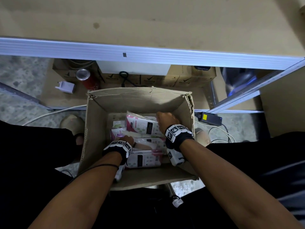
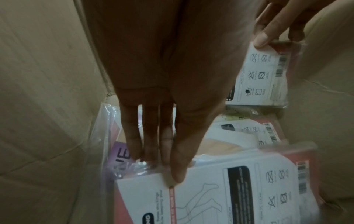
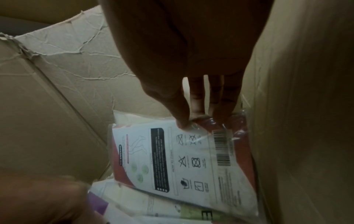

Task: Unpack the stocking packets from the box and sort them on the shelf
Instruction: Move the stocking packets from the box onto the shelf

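An open cardboard box point(image 1: 138, 94) stands on the floor between my feet, with several pink-and-white stocking packets point(image 1: 145, 160) lying in it. My right hand point(image 1: 165, 119) is at the box's far right and pinches the top edge of one packet point(image 3: 191, 159) between thumb and fingertips point(image 3: 182, 124), lifting it off the pile. My left hand point(image 1: 127, 139) reaches down at the near left, its thumb point(image 2: 177, 174) on the corner of a white-and-pink packet point(image 2: 239, 189) and its fingers behind that corner, beside a purple packet point(image 2: 118, 151). The shelf board point(image 1: 148, 19) with its white front rail point(image 1: 148, 54) lies above the box.
Below the shelf sit brown cartons point(image 1: 181, 79), a red can point(image 1: 86, 78) and a white plug adapter point(image 1: 66, 87). A black power brick point(image 1: 210, 119) and white cables point(image 1: 49, 114) lie on the floor. A perforated metal rail point(image 1: 244, 96) runs at the right.
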{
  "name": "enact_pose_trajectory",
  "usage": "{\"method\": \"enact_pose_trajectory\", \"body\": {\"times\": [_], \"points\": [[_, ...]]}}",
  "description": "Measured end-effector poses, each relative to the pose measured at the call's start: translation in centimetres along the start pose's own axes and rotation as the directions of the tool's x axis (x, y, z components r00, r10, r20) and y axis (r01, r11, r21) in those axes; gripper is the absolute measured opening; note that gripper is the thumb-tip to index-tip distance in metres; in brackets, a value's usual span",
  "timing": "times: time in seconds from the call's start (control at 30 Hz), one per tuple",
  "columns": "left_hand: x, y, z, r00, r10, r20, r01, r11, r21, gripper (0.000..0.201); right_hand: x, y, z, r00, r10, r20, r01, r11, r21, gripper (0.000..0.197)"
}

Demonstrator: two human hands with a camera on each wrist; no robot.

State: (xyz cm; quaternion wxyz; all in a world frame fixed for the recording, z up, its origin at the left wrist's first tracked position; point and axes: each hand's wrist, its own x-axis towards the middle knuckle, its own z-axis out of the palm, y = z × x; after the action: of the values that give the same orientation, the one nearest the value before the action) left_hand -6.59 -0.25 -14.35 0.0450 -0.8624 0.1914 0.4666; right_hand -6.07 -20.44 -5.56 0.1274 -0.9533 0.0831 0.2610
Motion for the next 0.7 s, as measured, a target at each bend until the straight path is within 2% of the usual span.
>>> {"method": "enact_pose_trajectory", "body": {"times": [0.2,0.4,0.6,0.7], "points": [[-0.4,-0.4,-0.3,0.999,0.04,-0.021,-0.04,0.999,-0.03,0.044,0.0,-0.1,-0.2,1.0,0.002,0.006,-0.002,1.0,-0.006,0.024],[-1.3,0.1,-1.8,0.994,0.106,-0.02,-0.107,0.993,-0.046,0.023,0.0,-0.4,-0.6,1.0,0.001,0.016,-0.001,1.0,-0.016,0.025],[-2.1,0.5,-3.3,0.986,0.144,-0.083,-0.15,0.985,-0.08,0.037,-0.4,-0.8,-1.8,0.999,-0.017,-0.033,0.015,0.999,-0.041,0.023],[-3.0,0.5,-4.2,0.986,0.141,-0.085,-0.15,0.981,-0.123,0.026,-0.9,-1.1,-2.3,0.999,-0.015,-0.047,0.012,0.998,-0.057,0.027]]}}
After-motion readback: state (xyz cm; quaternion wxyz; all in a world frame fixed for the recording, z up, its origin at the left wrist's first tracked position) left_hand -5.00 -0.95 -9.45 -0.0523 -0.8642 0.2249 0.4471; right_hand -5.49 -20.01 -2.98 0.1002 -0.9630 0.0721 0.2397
